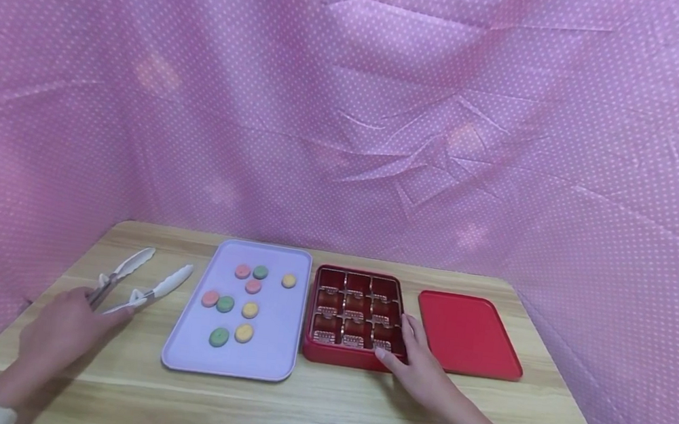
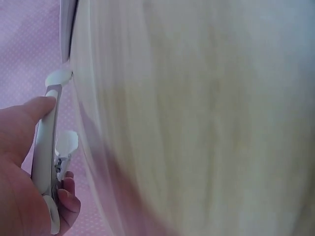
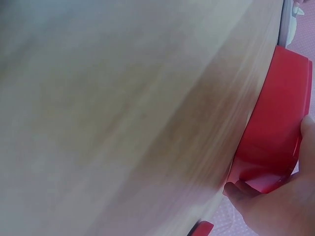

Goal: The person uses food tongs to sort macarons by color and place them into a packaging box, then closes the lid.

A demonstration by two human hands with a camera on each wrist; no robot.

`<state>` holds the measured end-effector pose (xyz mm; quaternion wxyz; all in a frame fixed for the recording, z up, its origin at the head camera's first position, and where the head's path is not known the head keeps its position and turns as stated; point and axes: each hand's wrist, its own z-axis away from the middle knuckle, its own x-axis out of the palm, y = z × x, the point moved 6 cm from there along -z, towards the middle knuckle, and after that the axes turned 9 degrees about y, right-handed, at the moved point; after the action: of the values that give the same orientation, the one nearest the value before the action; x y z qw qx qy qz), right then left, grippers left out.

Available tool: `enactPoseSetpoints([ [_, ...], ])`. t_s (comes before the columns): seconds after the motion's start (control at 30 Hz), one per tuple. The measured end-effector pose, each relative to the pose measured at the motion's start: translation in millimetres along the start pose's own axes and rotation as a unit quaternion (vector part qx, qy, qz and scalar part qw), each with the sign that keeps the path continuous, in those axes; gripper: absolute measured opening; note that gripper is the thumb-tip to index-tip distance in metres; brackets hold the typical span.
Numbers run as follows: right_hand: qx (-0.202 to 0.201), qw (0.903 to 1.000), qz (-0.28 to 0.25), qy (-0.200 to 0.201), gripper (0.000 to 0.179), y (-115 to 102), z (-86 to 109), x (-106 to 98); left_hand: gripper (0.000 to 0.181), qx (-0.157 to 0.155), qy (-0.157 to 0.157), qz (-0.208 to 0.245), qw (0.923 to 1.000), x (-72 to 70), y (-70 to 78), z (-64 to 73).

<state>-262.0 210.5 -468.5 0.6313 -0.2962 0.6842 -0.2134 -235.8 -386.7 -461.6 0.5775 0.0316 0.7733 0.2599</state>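
My left hand (image 1: 61, 328) grips metal tongs (image 2: 45, 142) with white tips, their arms spread apart and nothing between them. To their right, a lilac tray (image 1: 185, 351) carries small round macaron-like pieces: three pink (image 1: 253, 286), three green (image 1: 219, 337) and three yellow (image 1: 244, 332). Beside the tray stands a red box (image 1: 338, 355) with a clear divided insert (image 1: 355, 307), whose compartments hold nothing. My right hand (image 1: 422, 373) holds the box at its near right corner, thumb at the front rim and fingers along the right side; the right wrist view shows this grip on the red wall (image 3: 273, 118).
A flat red lid (image 1: 472, 334) lies on the wooden table (image 1: 234, 413), just right of the box. Pink dotted cloth (image 1: 346, 137) hangs behind the table and along both sides.
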Motion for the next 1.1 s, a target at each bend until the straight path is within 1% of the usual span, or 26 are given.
enactPoseSetpoints([
  [0.23,-0.001,1.0000,0.003,0.001,0.100,-0.1,-0.2,0.5,0.076,0.019,0.003,-0.003,0.9998,-9.1,1.5,6.7],
  [0.33,0.000,1.0000,0.000,0.002,0.100,-0.3,-0.1,0.4,0.078,0.032,0.010,-0.006,0.9994,-13.3,2.9,9.5],
  [0.43,0.001,1.0000,-0.002,0.001,0.101,-0.4,0.0,0.4,0.081,0.050,0.023,-0.003,0.9985,-16.8,7.7,12.5],
  [0.5,0.000,1.0000,-0.003,0.002,0.100,-0.8,0.1,0.5,0.088,0.068,0.034,-0.002,0.9971,-19.4,13.9,15.1],
  [0.57,-0.002,1.0000,-0.005,0.002,0.100,-1.7,0.3,0.5,0.091,0.081,0.042,-0.001,0.9959,-21.4,21.4,19.3],
  [0.6,-0.002,1.0000,-0.004,0.002,0.100,-1.8,0.1,0.6,0.094,0.087,0.044,-0.002,0.9953,-22.3,25.3,21.7],
  [0.67,-0.001,1.0000,-0.003,0.002,0.100,-2.7,0.4,0.3,0.095,0.097,0.043,-0.002,0.9944,-23.1,33.4,26.6],
  [0.83,-0.007,1.0000,-0.002,0.000,0.098,-4.3,1.0,-0.3,0.092,0.117,0.026,0.000,0.9928,-22.0,53.3,39.2],
  [1.0,-0.011,0.9999,0.000,-0.001,0.098,-4.7,0.6,-0.2,0.094,0.122,0.005,-0.001,0.9925,-20.6,70.2,49.3],
  [1.1,-0.010,1.0000,0.000,0.000,0.099,-4.2,0.4,-0.2,0.094,0.128,0.000,-0.001,0.9917,-19.3,79.4,54.6],
])
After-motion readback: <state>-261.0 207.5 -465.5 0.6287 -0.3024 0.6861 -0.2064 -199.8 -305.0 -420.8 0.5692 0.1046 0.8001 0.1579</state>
